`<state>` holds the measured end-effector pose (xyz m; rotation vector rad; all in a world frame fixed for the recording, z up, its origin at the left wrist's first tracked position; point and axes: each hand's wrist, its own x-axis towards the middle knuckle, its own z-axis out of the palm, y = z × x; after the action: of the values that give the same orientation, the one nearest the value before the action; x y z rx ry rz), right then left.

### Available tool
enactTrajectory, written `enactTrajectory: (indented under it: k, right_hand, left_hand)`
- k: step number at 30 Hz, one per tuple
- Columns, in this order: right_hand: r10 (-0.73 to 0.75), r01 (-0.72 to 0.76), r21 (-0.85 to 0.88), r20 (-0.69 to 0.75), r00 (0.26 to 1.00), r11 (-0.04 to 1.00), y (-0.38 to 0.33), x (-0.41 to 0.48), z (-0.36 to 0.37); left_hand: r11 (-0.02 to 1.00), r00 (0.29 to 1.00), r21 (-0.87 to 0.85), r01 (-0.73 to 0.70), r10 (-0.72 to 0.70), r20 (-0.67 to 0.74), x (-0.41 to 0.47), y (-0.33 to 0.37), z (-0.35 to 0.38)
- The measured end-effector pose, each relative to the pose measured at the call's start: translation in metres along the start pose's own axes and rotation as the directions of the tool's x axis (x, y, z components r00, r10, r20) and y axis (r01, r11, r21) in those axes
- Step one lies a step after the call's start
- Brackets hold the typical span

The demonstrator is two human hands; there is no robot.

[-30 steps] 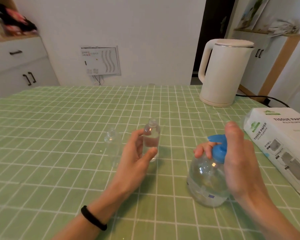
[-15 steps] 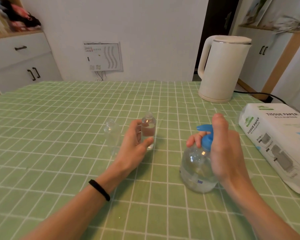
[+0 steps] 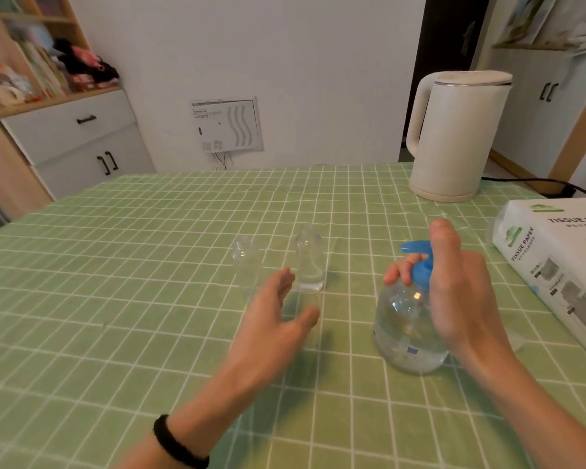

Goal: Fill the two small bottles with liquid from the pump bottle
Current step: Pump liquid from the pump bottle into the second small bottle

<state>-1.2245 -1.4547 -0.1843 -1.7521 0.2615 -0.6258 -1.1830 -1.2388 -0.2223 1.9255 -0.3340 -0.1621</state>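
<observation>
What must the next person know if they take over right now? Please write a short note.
Left hand: open, holds nothing, just in front of the small bottles.
Right hand: grips the neck of the pump bottle, which stands on the table.
Right small bottle: upright, seems to have some liquid in it.
Left small bottle: upright, looks empty.
To do: fill the empty one and perhaps top up the other.

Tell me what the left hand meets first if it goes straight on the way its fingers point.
Likely the right small bottle: the left hand's fingertips sit just short of it, aimed near the gap between it and the left small bottle. Depth is unclear.
</observation>
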Motion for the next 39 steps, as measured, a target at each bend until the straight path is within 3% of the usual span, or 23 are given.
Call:
enactTrajectory:
  k: [3, 7, 9, 14, 19, 26, 32, 39]
  right_hand:
    - [0.005, -0.005, -0.018, 0.001, 1.0, 1.0, 0.001, 0.001, 0.0]
    - [0.019, -0.019, -0.024, -0.001, 1.0, 1.0, 0.002, 0.002, 0.0]
    - [0.02, -0.02, -0.021, -0.003, 1.0, 1.0, 0.001, 0.001, 0.0]
    - [0.017, -0.017, -0.005, -0.012, 1.0, 1.0, 0.001, 0.0, 0.0]
    - [0.025, -0.025, 0.003, -0.01, 1.0, 1.0, 0.001, 0.001, 0.0]
    - [0.003, -0.003, -0.01, -0.008, 1.0, 1.0, 0.004, 0.002, 0.0]
    - [-0.017, 0.017, -0.02, 0.004, 1.0, 1.0, 0.004, 0.001, 0.0]
    - [-0.079, 0.079, -0.002, 0.044, 0.996, 0.997, 0.0, -0.001, -0.002]
  left_hand:
    - [0.997, 0.996, 0.008, -0.074, 0.074, -0.041, -0.032, 0.002, -0.017]
    - [0.986, 0.921, 0.09, -0.141, 0.164, -0.355, -0.026, -0.001, -0.044]
    - [0.987, 0.894, 0.104, -0.12, 0.153, -0.421, -0.012, -0.003, -0.057]
    - [1.0, 0.967, 0.015, -0.026, 0.029, -0.254, 0.015, -0.015, -0.073]
    - [0.999, 0.98, 0.012, -0.052, 0.054, -0.191, 0.03, -0.023, -0.064]
    - [0.95, 0.92, -0.064, -0.306, 0.278, -0.275, 0.015, -0.01, -0.052]
    - [0.854, 0.869, -0.162, -0.494, 0.489, -0.075, 0.006, 0.026, -0.014]
    - [0.817, 0.82, -0.111, -0.566, 0.571, 0.021, 0.026, 0.041, 0.016]
